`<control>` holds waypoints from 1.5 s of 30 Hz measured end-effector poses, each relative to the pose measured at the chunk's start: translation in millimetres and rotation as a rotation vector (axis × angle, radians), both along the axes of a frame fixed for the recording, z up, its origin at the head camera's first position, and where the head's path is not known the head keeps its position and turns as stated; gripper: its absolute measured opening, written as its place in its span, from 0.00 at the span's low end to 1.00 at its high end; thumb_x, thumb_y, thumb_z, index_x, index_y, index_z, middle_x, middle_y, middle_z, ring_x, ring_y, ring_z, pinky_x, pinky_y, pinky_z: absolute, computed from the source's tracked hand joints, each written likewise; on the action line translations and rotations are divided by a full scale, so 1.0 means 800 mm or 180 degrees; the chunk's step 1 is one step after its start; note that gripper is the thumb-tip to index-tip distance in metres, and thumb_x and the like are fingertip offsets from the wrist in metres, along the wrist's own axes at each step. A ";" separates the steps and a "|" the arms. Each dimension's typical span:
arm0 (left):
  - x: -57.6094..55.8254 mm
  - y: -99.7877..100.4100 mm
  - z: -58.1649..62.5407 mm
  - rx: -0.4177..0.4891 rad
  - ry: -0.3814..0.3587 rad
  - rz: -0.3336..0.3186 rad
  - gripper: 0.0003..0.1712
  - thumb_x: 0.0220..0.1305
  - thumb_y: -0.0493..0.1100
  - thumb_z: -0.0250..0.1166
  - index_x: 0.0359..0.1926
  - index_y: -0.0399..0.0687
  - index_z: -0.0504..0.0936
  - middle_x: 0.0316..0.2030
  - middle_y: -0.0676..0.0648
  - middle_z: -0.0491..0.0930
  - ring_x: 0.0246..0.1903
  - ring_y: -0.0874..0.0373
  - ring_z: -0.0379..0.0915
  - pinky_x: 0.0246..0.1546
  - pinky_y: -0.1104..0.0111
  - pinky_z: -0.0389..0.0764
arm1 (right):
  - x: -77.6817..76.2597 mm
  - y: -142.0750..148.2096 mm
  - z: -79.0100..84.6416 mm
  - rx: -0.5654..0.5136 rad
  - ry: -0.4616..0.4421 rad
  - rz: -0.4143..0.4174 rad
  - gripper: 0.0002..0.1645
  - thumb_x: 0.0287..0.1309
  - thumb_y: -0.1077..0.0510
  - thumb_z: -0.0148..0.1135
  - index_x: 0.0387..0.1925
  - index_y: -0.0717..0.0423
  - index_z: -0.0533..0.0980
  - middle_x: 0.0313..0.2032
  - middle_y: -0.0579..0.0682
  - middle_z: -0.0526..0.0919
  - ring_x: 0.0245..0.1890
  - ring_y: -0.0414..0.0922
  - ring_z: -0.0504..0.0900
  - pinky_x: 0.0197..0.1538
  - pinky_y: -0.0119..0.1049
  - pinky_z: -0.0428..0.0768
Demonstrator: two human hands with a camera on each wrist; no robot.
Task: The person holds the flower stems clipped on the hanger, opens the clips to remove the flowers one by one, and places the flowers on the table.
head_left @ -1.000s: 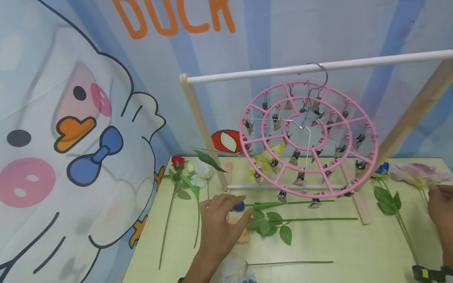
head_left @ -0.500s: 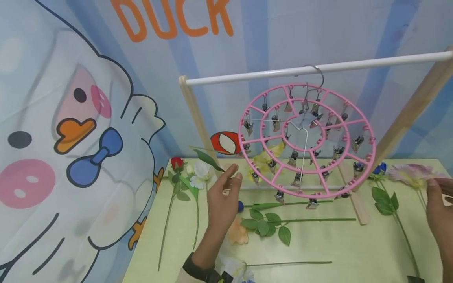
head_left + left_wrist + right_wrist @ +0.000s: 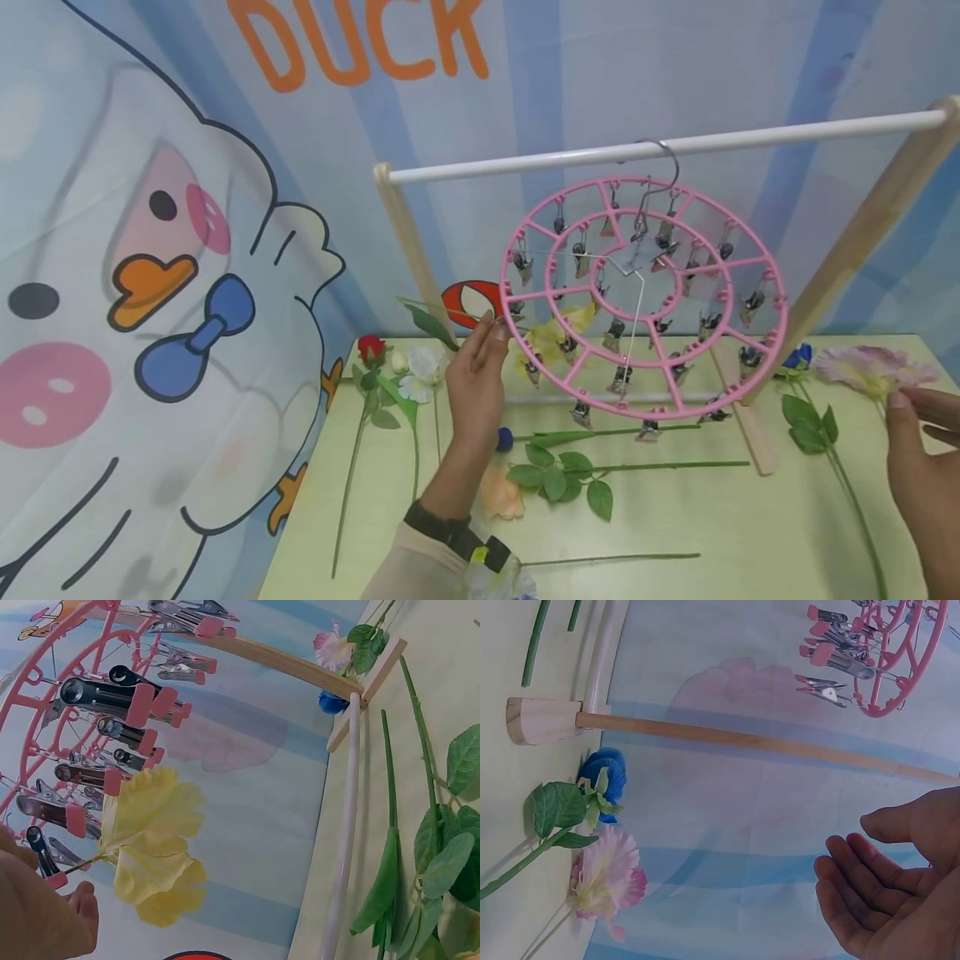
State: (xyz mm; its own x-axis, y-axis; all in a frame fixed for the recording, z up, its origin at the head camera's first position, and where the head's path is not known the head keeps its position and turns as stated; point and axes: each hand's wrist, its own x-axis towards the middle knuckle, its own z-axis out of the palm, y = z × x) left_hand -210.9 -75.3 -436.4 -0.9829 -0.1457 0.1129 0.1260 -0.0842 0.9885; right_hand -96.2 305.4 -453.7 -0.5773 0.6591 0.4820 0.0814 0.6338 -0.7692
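A pink round clip hanger [image 3: 594, 367] with several metal clips hangs by its hook from a white rail. One of its left-side clips [image 3: 45, 851] holds the stem of a yellow artificial flower [image 3: 154, 847]; its bloom shows below the hanger and a green leaf [image 3: 429, 323] sticks out leftward. My left hand [image 3: 476, 375] is raised there, thumb and fingers pinching the stem beside the clip, though the contact is partly hidden. At the right, my right hand [image 3: 918, 467] is held up with relaxed fingers and nothing in it; the right wrist view shows it apart from the flowers.
The wooden-legged stand carries a white rail [image 3: 540, 162]. Around it on the table lie a red rose [image 3: 371, 347], white flowers [image 3: 422, 375], a peach rose [image 3: 501, 492], a blue-headed stem [image 3: 505, 439], a blue rose [image 3: 797, 358] and a pink flower [image 3: 873, 372].
My left hand has risen from above the table flowers to the clipped stem at the hanger's left edge. The leaf has shifted slightly. My right hand has barely moved.
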 end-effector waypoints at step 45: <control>0.042 0.008 -0.019 -0.1478 0.3364 0.0481 0.15 0.62 0.26 0.73 0.50 0.34 0.90 0.48 0.37 0.90 0.46 0.45 0.88 0.47 0.61 0.88 | 0.018 -0.045 0.044 0.0247 -0.0145 0.0236 0.25 0.81 0.50 0.56 0.64 0.66 0.79 0.60 0.69 0.83 0.51 0.06 0.59 0.66 0.19 0.65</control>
